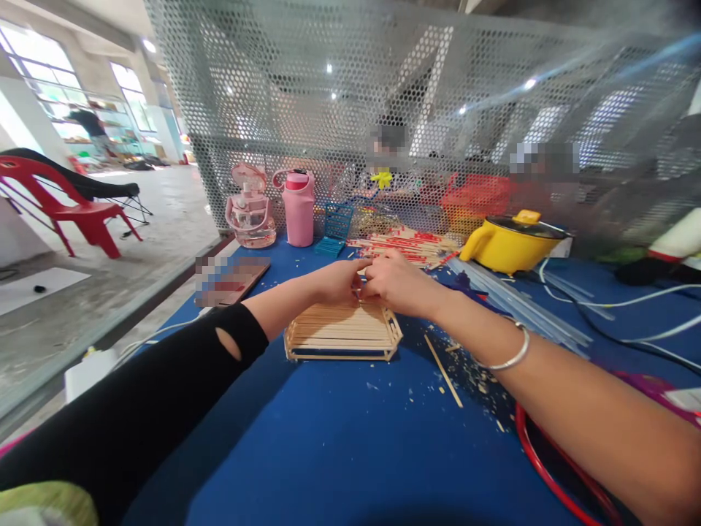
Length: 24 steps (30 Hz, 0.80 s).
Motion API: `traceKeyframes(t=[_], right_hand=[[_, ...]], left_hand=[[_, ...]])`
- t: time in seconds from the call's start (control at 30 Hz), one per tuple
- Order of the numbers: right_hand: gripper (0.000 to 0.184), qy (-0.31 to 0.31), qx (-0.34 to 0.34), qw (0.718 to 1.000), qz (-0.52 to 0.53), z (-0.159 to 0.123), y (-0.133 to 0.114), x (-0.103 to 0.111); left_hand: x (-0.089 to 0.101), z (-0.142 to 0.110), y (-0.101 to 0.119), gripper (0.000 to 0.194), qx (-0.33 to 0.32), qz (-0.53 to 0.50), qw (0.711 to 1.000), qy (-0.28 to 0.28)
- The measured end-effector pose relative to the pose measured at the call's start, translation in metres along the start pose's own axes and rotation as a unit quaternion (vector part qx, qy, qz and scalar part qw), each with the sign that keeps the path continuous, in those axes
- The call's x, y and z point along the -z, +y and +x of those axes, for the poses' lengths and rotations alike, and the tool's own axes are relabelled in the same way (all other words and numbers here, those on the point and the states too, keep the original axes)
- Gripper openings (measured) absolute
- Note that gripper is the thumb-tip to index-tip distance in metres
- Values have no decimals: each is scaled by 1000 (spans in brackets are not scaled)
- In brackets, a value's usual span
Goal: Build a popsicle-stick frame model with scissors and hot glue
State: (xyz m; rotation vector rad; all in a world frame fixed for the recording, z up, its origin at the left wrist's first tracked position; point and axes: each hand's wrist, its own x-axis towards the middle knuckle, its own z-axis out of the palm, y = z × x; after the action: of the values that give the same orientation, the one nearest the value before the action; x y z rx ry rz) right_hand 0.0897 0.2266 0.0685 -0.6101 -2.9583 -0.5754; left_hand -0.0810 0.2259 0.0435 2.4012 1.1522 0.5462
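A small tray-like frame built of thin wooden sticks (339,336) lies on the blue tabletop in front of me. Over its far edge, my left hand (342,281) and my right hand (390,283) meet with fingertips together. Both are closed in a pinch. Whatever sits between the fingers is too small and too covered to make out. Behind the hands spreads a heap of red-tipped wooden sticks (408,242). One loose stick (442,370) rests to the right of the frame, among wood chips and crumbs.
Left of the hands lies a phone (246,281); a pink tumbler (299,212) and a clear bottle (253,219) stand behind it. A yellow pot (507,245), clear plastic sticks (526,307) and cables are at right. A perforated metal screen (328,95) closes the back; people sit beyond.
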Motion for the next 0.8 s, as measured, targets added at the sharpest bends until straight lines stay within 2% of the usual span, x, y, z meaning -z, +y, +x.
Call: traceKeyframes(t=[0.17,0.27,0.33,0.4,0.5,0.57,0.63,0.8], right_hand=[[17,10,-27,999,35,1,-2,-4],[15,12,-42,997,56,0,-2,-4],[14,33,-52,992,107,-4,-1,-5],[16,87,-101,975,176,-11,2,-7],[24,163,-215,921,280,-22,4,-17],[27,140,-260,889,351,-28,4,-25],[25,90,-278,870,396,-30,1,-31],[18,43,-302,857,416,-24,-3,-34]], left_hand=[[-1,0,1,81,-9,9,1000,10],[-2,-1,3,72,-11,33,999,20],[-2,-2,5,67,-16,45,998,33],[-2,-3,6,64,-18,44,998,48],[-4,-4,6,65,-1,39,998,54],[-5,-5,6,63,17,47,997,51],[-6,-6,7,59,34,61,996,53],[-6,-8,10,57,68,85,993,53]])
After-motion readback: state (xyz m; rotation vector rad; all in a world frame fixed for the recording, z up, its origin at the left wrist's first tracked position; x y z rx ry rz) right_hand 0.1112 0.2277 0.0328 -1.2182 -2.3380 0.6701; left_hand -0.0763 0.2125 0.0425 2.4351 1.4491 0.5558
